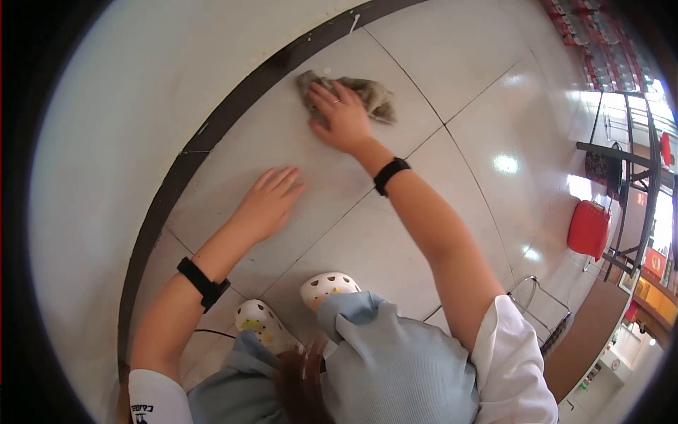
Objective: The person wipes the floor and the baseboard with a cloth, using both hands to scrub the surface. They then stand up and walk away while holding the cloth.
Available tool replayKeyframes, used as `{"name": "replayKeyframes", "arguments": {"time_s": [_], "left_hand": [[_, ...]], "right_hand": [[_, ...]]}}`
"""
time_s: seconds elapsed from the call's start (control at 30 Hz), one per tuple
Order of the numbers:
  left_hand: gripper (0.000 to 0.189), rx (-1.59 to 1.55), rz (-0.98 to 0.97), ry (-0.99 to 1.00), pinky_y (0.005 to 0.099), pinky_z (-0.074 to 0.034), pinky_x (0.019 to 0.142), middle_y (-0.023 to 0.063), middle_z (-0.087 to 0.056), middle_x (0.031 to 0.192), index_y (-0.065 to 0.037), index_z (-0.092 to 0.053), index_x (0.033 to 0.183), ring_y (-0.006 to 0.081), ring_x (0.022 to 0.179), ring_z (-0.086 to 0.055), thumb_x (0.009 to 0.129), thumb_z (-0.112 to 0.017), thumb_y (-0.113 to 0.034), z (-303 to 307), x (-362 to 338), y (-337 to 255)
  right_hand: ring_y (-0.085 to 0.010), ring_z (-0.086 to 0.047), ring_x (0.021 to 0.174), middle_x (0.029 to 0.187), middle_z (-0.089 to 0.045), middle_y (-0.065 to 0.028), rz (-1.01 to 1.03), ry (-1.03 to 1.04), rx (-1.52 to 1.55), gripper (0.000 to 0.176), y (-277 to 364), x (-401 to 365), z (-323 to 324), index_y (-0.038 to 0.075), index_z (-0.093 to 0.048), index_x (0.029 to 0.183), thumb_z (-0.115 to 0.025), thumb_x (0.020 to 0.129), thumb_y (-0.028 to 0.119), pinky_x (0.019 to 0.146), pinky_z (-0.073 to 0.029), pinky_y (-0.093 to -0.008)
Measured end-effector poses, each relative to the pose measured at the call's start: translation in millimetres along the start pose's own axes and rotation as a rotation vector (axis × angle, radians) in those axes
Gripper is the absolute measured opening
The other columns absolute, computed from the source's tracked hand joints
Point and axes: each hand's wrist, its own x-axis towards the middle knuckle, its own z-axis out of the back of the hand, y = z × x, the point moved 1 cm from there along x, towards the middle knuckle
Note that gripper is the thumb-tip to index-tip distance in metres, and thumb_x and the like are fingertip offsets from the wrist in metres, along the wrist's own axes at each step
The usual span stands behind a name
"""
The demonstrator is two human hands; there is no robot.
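A crumpled grey-brown cleaning cloth (378,99) lies on the tiled floor (424,198), close to the dark skirting strip. My right hand (342,116) presses down on its left part, with the fingers over the fabric and a ring on one finger. The rest of the cloth spreads out to the right of that hand. Lower and to the left, my left hand (268,201) rests on or just above the tiles, fingers stretched out, holding nothing. Both wrists wear black bands.
A pale wall (92,169) with a dark skirting strip (166,166) curves along the left. White clogs (328,285) are on my feet below. To the right stand a red bucket-like seat (589,230), a metal-framed chair (540,304) and a table frame (635,159). Stacked bottle packs (600,42) fill the upper right.
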Motion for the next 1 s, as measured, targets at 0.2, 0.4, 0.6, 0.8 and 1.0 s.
{"name": "replayKeyframes", "arguments": {"time_s": [0.2, 0.4, 0.6, 0.8, 1.0], "left_hand": [[0.057, 0.027, 0.197, -0.028, 0.0440, -0.021, 0.109, 0.0167, -0.031, 0.142, -0.006, -0.040, 0.132, 0.0287, 0.132, -0.028, 0.078, -0.057, -0.011, -5, -32, 16], [0.061, 0.050, 0.177, 0.018, 0.0453, -0.019, 0.110, 0.0155, -0.030, 0.144, -0.006, -0.038, 0.134, 0.0283, 0.134, -0.026, 0.078, -0.058, -0.014, -5, -27, 26], [0.066, 0.047, 0.137, 0.028, 0.0462, -0.018, 0.110, 0.0126, -0.029, 0.145, -0.006, -0.035, 0.136, 0.0267, 0.135, -0.025, 0.075, -0.060, -0.016, 1, -23, 30], [0.067, 0.024, 0.169, 0.018, 0.0451, -0.017, 0.111, 0.0107, -0.030, 0.145, -0.008, -0.035, 0.137, 0.0254, 0.134, -0.027, 0.075, -0.060, -0.015, -1, -21, 27], [0.063, 0.042, 0.134, 0.028, 0.0455, -0.016, 0.111, 0.0097, -0.031, 0.144, -0.008, -0.035, 0.136, 0.0229, 0.134, -0.028, 0.077, -0.057, -0.013, 6, -23, 33]], "right_hand": [[-0.0276, -0.048, 0.111, 0.127, -0.051, -0.0017, -0.185, -0.033, -0.341, 0.049, -112, 36, 24, 0.012, -0.053, 0.121, -0.058, 0.073, 0.021, 0.091, -0.039, -0.0422], [-0.0256, -0.053, 0.099, 0.118, -0.057, -0.0002, -0.134, 0.153, -0.311, 0.041, -130, -15, 72, 0.013, -0.056, 0.113, -0.057, 0.073, 0.009, 0.087, -0.041, -0.0403], [-0.0224, -0.053, 0.097, 0.116, -0.059, 0.0010, -0.132, 0.114, -0.265, 0.035, -136, -72, 98, 0.013, -0.060, 0.106, -0.056, 0.072, 0.007, 0.087, -0.041, -0.0383], [-0.0225, -0.054, 0.100, 0.112, -0.061, 0.0001, -0.078, 0.014, -0.307, 0.039, -132, 40, 42, 0.015, -0.059, 0.111, -0.055, 0.073, 0.008, 0.086, -0.042, -0.0373], [-0.0242, -0.053, 0.101, 0.111, -0.061, -0.0011, 0.011, 0.051, -0.279, 0.043, -142, 58, 47, 0.016, -0.057, 0.114, -0.054, 0.073, 0.009, 0.087, -0.042, -0.0377]]}}
